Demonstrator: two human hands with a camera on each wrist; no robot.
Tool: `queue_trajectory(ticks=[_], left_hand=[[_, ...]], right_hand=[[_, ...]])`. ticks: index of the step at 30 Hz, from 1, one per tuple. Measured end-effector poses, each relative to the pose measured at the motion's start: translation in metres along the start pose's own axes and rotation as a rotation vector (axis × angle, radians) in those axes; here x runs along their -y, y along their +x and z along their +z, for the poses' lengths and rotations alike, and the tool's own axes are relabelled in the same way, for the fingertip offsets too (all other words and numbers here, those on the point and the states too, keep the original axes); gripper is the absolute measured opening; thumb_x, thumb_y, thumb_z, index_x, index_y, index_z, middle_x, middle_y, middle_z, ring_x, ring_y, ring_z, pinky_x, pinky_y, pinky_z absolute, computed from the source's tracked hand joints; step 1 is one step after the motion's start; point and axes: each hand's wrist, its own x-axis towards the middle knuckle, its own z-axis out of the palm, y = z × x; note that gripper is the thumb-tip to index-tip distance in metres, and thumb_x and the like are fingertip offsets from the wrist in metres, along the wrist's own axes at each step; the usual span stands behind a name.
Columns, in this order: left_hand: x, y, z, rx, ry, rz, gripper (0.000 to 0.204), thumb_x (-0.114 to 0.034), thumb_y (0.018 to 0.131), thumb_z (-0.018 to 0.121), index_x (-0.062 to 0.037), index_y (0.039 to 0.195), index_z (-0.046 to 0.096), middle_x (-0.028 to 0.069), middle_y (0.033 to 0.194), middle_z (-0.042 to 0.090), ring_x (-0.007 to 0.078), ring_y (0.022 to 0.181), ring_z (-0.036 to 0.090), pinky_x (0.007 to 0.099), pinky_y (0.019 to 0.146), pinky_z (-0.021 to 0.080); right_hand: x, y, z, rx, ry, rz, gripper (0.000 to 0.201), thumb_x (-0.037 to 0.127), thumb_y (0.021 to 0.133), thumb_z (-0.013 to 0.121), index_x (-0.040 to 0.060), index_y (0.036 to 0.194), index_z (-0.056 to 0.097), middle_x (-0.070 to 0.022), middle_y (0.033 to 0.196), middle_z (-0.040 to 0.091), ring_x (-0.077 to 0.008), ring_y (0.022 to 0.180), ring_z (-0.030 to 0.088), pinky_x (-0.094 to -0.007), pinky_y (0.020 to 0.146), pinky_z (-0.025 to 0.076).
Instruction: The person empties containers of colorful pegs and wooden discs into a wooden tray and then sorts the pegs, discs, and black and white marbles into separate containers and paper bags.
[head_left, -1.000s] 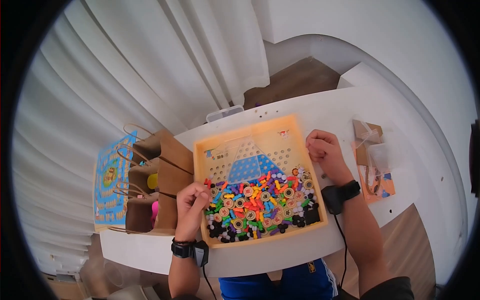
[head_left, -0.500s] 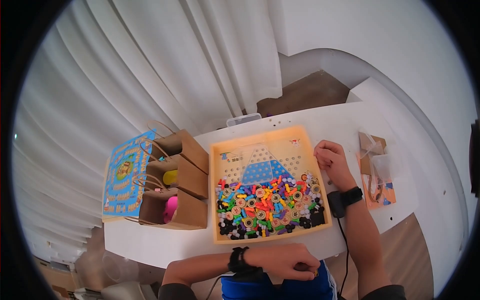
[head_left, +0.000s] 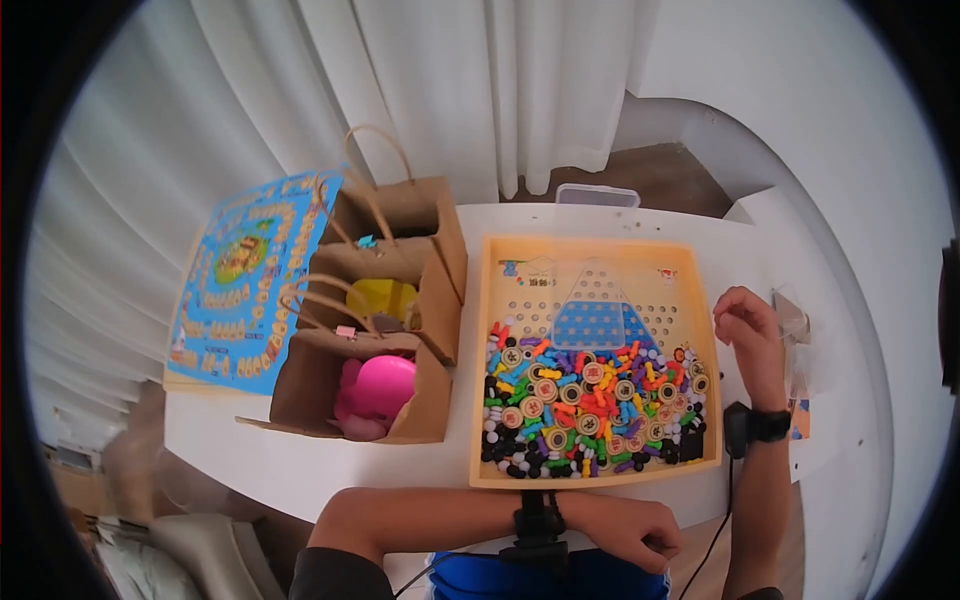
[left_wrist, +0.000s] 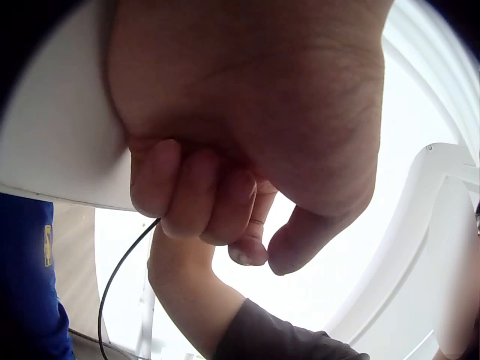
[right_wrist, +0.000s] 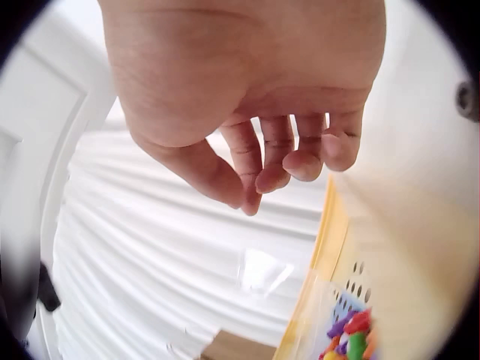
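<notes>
A shallow wooden tray [head_left: 481,350] holds a jumble of coloured pegs and round wooden chess discs [head_left: 592,373]. Inside its far half lies a clear plastic piece [head_left: 588,332] over a blue printed triangle with holes. My left hand [head_left: 628,530] hangs over the table's front edge, near the blue shorts, its forearm lying across in front of the tray. Its fingers curl loosely with nothing in them, as the left wrist view shows. Beside the tray's right rim is my right hand [head_left: 752,335], fingers relaxed and bent, the palm bare in the right wrist view.
Brown paper bags [head_left: 430,400] stand in a row left of the tray, holding a pink object [head_left: 380,390] and a yellow one [head_left: 385,300]. A blue game board [head_left: 250,265] leans beyond them. At the back edge sits a clear plastic box [head_left: 597,196]. White curtains hang behind.
My left hand has left the tray's left side and swung down and across to the front edge. The right hand stays beside the tray. The head view has turned left, toward the bags.
</notes>
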Motion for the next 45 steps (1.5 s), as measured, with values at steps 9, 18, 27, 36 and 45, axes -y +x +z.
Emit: queue_trajectory(ticks=[9,18,27,36,45], left_hand=[[0.011,0.004,-0.003,0.038,0.049,0.047,0.034,-0.02,0.096,0.063,-0.001,0.07,0.051,0.0,0.061,0.043,0.0092,0.06,0.04,0.0308,0.057,0.035],[0.007,0.002,-0.002,0.024,0.001,0.015,0.03,-0.019,0.094,0.064,-0.0003,0.072,0.056,-0.0005,0.061,0.048,0.0078,0.06,0.042,0.029,0.057,0.035],[0.007,0.004,-0.003,0.022,0.053,0.021,0.028,-0.02,0.092,0.064,-0.0016,0.073,0.056,-0.0015,0.061,0.047,0.008,0.06,0.041,0.03,0.056,0.034],[0.004,0.0,-0.003,0.027,0.049,-0.009,0.025,-0.02,0.093,0.063,-0.0027,0.075,0.057,-0.0033,0.062,0.046,0.0065,0.061,0.042,0.0285,0.056,0.034],[0.014,0.003,-0.004,0.049,-0.001,-0.023,0.027,-0.019,0.095,0.063,-0.0009,0.076,0.056,-0.0031,0.063,0.045,0.0065,0.062,0.041,0.0285,0.057,0.034]], right_hand=[[0.07,-0.011,0.157,0.734,-0.894,-0.559,0.028,0.003,0.083,0.076,0.0056,0.109,0.068,-0.0095,0.111,0.067,-0.0298,0.107,0.064,-0.041,0.096,0.052],[0.046,-0.009,0.177,0.722,-1.061,-0.619,0.023,0.006,0.083,0.074,0.0052,0.104,0.066,-0.01,0.101,0.063,-0.0302,0.102,0.063,-0.0401,0.093,0.053],[0.059,-0.012,0.187,0.695,-0.905,-0.64,0.021,0.006,0.081,0.074,0.006,0.1,0.066,-0.0093,0.097,0.062,-0.0293,0.098,0.063,-0.0405,0.087,0.054],[0.043,-0.024,0.207,0.784,-1.021,-0.754,0.026,0.009,0.078,0.076,0.0077,0.103,0.068,-0.0047,0.095,0.062,-0.0242,0.098,0.064,-0.0382,0.09,0.053],[0.066,-0.012,0.187,0.727,-0.875,-0.552,0.019,0.011,0.087,0.069,0.0071,0.105,0.065,-0.0099,0.097,0.065,-0.0284,0.097,0.066,-0.041,0.088,0.053]])
